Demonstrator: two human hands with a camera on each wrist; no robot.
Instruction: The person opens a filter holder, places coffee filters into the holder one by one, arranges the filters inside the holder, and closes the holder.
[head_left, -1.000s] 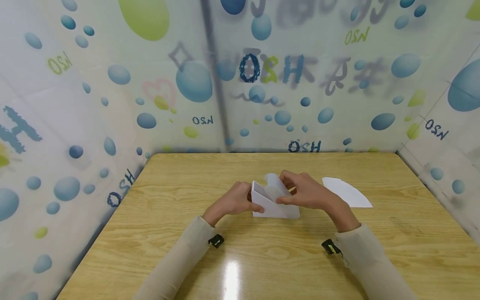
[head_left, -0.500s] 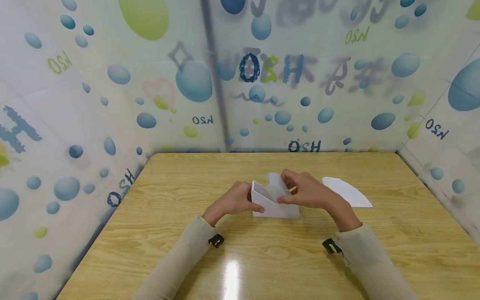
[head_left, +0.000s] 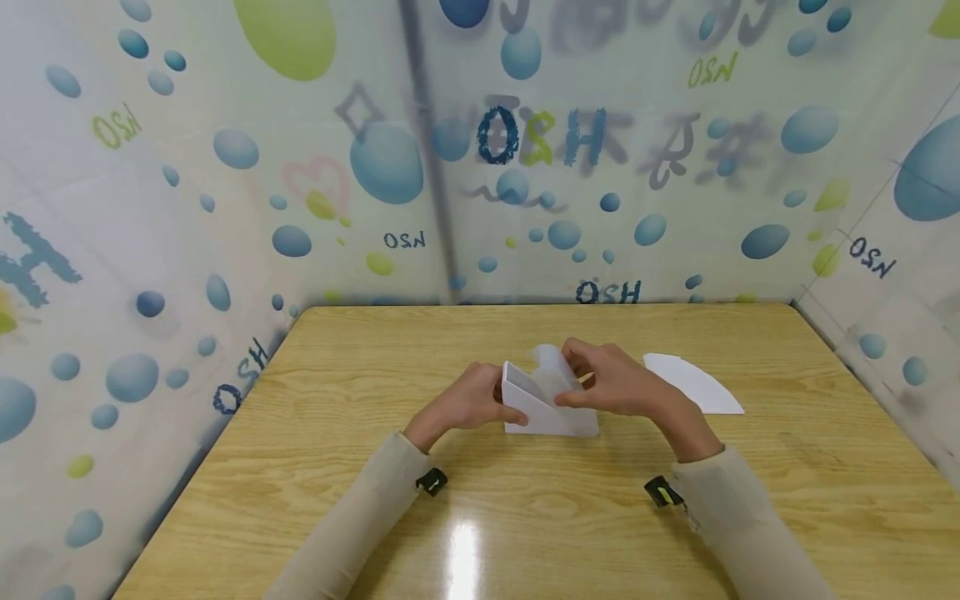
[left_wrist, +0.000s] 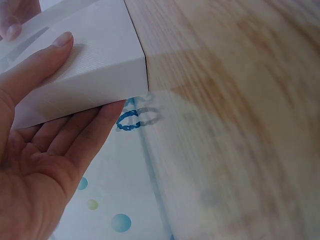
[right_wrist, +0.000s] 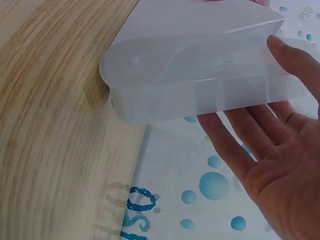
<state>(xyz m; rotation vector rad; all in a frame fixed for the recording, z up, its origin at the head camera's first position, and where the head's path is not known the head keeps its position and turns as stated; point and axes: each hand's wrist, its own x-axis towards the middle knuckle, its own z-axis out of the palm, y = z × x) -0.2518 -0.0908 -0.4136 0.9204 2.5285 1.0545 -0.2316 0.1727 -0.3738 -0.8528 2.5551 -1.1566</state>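
A white box (head_left: 528, 410) with a sloping top edge stands on its long side on the table. My left hand (head_left: 472, 398) grips its left end, with the thumb on the near face and the fingers behind, as the left wrist view also shows. Against the box's right part sits a frosted translucent plastic holder (right_wrist: 165, 102) with a rounded lower end and a small round pin mark. My right hand (head_left: 618, 383) holds this holder, thumb on the near side and fingers on the far side. How the holder joins the box is hard to tell.
A flat white fan-shaped piece (head_left: 697, 387) lies on the wooden table (head_left: 360, 358) right of my right hand. Printed curtain-like walls (head_left: 547, 217) with blue and green drops close in the back and sides. Dark straps (head_left: 432, 481) sit at both cuffs.
My right hand and the translucent holder have shifted very slightly to the right since a second ago. The left hand keeps its grip and the white box stays in place.
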